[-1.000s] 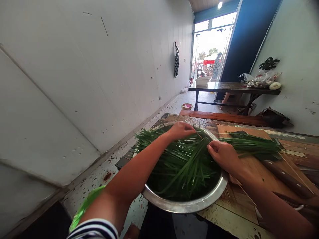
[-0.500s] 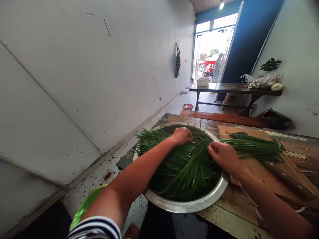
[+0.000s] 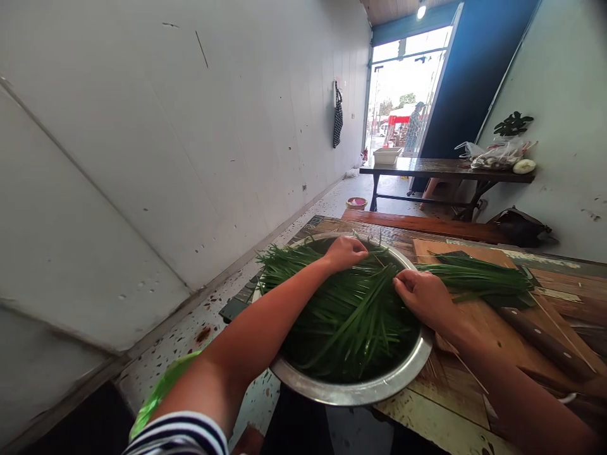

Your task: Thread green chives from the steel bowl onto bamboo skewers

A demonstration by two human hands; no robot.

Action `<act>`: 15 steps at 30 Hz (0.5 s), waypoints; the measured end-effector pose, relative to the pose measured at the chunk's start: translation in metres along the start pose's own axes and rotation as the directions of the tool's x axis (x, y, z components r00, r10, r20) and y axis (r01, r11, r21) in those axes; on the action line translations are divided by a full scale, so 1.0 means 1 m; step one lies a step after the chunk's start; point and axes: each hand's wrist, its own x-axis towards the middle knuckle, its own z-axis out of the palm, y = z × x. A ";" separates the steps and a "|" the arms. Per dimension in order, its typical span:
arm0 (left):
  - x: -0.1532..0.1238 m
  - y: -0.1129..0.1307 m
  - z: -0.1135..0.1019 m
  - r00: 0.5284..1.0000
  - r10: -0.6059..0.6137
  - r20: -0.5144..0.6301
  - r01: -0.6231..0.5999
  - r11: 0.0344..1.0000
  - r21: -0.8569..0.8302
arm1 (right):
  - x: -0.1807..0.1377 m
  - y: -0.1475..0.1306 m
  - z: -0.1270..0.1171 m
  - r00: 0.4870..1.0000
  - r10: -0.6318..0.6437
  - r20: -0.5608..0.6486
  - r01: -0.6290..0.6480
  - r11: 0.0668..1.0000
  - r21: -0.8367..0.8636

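Note:
A large steel bowl (image 3: 360, 390) sits at the near left corner of a wooden table and is full of long green leaves (image 3: 346, 316). My left hand (image 3: 345, 251) reaches across the bowl to its far side, fingers curled down onto the leaves. My right hand (image 3: 422, 294) rests at the bowl's right rim with thumb and fingers pinched on a few leaves. A bundle of the same leaves (image 3: 478, 277) lies on a wooden cutting board (image 3: 502, 322) right of the bowl.
A knife with a dark wooden handle (image 3: 545, 341) lies on the board at the right. A white wall runs along the left. Farther back stand a bench, a dark table (image 3: 446, 168) with bags and a white tray, and an open doorway with a person outside.
My left hand shifted slightly on the far leaves, dipping and then lifting a little. My right hand stays at the bowl's right rim.

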 end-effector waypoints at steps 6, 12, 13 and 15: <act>0.002 -0.004 0.003 1.000 0.018 0.008 -0.017 0.998 -0.055 | 0.001 0.001 0.001 1.000 -0.006 -0.005 0.006 1.000 -0.012; -0.002 0.001 0.002 0.998 0.035 0.043 -0.033 0.998 -0.057 | 0.000 0.001 0.000 1.000 -0.010 -0.013 0.010 1.000 -0.003; -0.004 0.004 0.000 0.994 0.079 0.081 -0.076 0.996 -0.048 | 0.000 0.001 0.000 1.000 -0.010 -0.016 0.010 1.000 0.005; -0.007 0.013 -0.004 0.957 0.209 0.203 -0.204 0.978 -0.048 | 0.000 0.002 0.001 1.000 -0.002 -0.024 0.003 1.000 0.019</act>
